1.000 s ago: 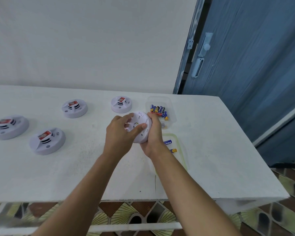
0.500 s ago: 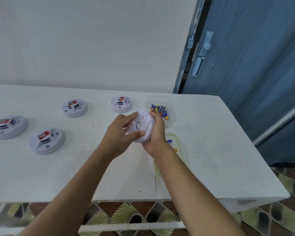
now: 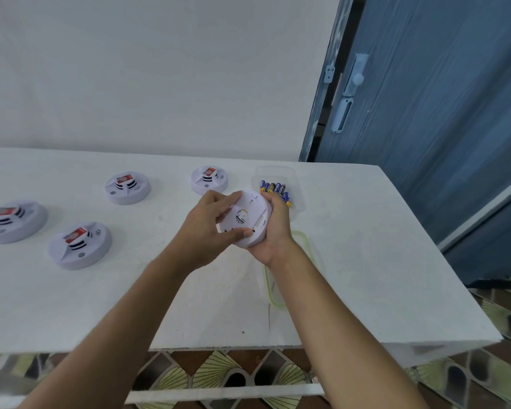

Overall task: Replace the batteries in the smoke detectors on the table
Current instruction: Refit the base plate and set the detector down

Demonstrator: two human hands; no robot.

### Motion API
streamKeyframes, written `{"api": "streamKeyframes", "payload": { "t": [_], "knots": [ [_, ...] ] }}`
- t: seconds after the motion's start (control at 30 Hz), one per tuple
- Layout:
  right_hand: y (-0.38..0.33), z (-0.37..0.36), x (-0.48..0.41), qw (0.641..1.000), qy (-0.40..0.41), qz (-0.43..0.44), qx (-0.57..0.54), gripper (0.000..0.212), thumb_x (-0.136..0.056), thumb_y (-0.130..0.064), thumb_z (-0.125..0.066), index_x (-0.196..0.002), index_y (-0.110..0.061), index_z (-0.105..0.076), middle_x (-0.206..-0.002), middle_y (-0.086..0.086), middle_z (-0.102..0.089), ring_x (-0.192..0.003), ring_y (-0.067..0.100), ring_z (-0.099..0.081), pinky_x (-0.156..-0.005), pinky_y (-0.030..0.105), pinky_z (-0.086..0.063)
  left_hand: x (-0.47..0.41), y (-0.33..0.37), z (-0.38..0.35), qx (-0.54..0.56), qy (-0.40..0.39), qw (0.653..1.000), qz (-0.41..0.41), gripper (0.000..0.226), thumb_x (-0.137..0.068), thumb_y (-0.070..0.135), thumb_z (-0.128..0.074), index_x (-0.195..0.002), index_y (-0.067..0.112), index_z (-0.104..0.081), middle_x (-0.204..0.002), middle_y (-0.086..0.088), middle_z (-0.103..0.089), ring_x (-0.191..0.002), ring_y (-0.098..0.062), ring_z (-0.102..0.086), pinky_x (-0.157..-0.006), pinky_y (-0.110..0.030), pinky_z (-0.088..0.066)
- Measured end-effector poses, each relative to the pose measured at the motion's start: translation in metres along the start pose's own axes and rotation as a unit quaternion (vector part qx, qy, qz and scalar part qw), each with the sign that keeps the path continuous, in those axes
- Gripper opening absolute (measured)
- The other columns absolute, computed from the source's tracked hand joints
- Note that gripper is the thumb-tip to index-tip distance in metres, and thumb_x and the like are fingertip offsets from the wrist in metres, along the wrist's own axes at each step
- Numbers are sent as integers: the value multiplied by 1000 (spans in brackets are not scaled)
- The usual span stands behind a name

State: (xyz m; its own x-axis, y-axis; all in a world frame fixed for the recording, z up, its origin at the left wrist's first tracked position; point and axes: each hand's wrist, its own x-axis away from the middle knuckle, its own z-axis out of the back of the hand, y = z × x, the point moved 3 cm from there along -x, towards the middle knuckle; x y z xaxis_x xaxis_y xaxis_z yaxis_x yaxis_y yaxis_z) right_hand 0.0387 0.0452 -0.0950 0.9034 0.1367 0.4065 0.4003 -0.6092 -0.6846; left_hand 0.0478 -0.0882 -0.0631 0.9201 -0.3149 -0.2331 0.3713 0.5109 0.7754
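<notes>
**Five detectors, one lifted off the table**

One white table (image 3: 366, 261) fills the view, with one blue door (image 3: 440, 113) beyond it, to the right of and behind the held smoke detector (image 3: 250, 221). That detector is lifted above the table, tilted, its flat labelled underside facing the camera. The left hand (image 3: 207, 231) grips its left edge, fingers curled over the top and thumb pressed on the face. The right hand (image 3: 278, 228) cups its right side, fingers wrapped round the far rim.

Four more detectors lie to its left:
- the far-left detector (image 3: 15, 221)
- the near-left detector (image 3: 80, 246)
- the middle detector (image 3: 128, 187)
- the nearest detector (image 3: 209, 180), just behind the held one

There are two containers. A clear tub (image 3: 295, 178) sits just right of the held detector and behind it. A green-rimmed tub (image 3: 267, 287) lies below it, partly hidden by the right forearm. In the clear tub at least five batteries (image 3: 273, 187) show.
</notes>
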Motion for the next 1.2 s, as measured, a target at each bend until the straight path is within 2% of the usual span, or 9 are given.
{"api": "streamKeyframes", "payload": {
  "t": [0.2, 0.33, 0.43, 0.57, 0.67, 0.83, 0.93, 1.03, 1.2],
  "knots": [
    [-6, 0, 2, 1000, 14, -1, 28, 40, -93, -49, -40, -88, -22, -69, -95, 9, -68, -91, 28, -62, -81, 37, -47, 4, 0, 13, 28, 19, 999, 26, 34, -96, 31, -58, -130, 28, -61, -116, 15, -66, -104, 8, -58, -94, -12, -45],
    [-10, 2, 0, 1000, 16, -2, 26, 41, -99, -46, -38, -108, -17, -67, -113, 15, -70, -111, 35, -64, -99, 44, -49, 8, -4, 21, 65, 36, 997, 19, 30, -104, 28, -42, -124, 29, -64, -120, 17, -66, -112, 5, -58, -103, -24, -44],
    [-10, -1, 1, 1000, 4, -4, -18, 43, -103, -42, -37, -106, -12, -67, -105, 18, -74, -105, 37, -67, -94, 52, -52, 17, -4, 19, 10, 57, 997, -45, 31, -98, 36, -53, -129, 31, -60, -136, 18, -56, -125, 11, -44, -100, -4, -31],
    [-7, -3, 2, 995, 4, -28, -99, 48, -105, -44, -36, -115, -5, -63, -103, 24, -72, -99, 41, -66, -91, 57, -52, 24, -10, 9, -95, 40, 982, -156, 72, -77, 45, -78, -140, 22, -51, -147, 9, -46, -140, -5, -35, -112, -16, -29],
    [-6, -5, 4, 997, 10, -37, -69, 57, -103, -51, -33, -124, -5, -60, -113, 22, -67, -102, 38, -63, -87, 49, -52, 24, -14, 6, -125, 94, 974, -166, 56, -81, 22, -79, -133, 14, -59, -135, 5, -57, -127, -12, -51, -106, -25, -40],
    [-5, -4, 4, 994, 43, 6, 102, 53, -103, -55, -30, -134, -22, -58, -103, 5, -65, -104, 24, -60, -87, 42, -42, 21, -14, 11, -14, 109, 994, -17, 31, -94, 33, -61, -122, 21, -64, -106, 20, -67, -93, 9, -60, -79, -10, -45],
    [-5, -7, 6, 986, 40, 70, 146, 33, -106, -45, -38, -118, -23, -60, -102, -2, -67, -97, 16, -61, -86, 35, -45, 15, -13, 15, 149, 112, 981, 46, 20, -98, 26, -56, -113, 18, -66, -100, 6, -74, -93, -5, -68, -81, -24, -53],
    [-5, -4, 3, 971, 44, 115, 204, 17, -104, -38, -51, -103, -24, -60, -107, -2, -68, -99, 15, -61, -84, 31, -45, 11, -14, 19, 297, 107, 944, 99, 32, -101, 26, -49, -122, 6, -63, -107, -6, -74, -97, -20, -71, -81, -33, -58],
    [-1, -3, 3, 968, 62, 138, 198, 12, -95, -27, -69, -90, -17, -65, -91, 0, -72, -83, 15, -62, -71, 25, -49, 7, -24, 22, 348, 161, 907, 172, 35, -97, 30, -56, -120, 3, -58, -105, -11, -73, -94, -25, -72, -79, -37, -60]
  ]
}}
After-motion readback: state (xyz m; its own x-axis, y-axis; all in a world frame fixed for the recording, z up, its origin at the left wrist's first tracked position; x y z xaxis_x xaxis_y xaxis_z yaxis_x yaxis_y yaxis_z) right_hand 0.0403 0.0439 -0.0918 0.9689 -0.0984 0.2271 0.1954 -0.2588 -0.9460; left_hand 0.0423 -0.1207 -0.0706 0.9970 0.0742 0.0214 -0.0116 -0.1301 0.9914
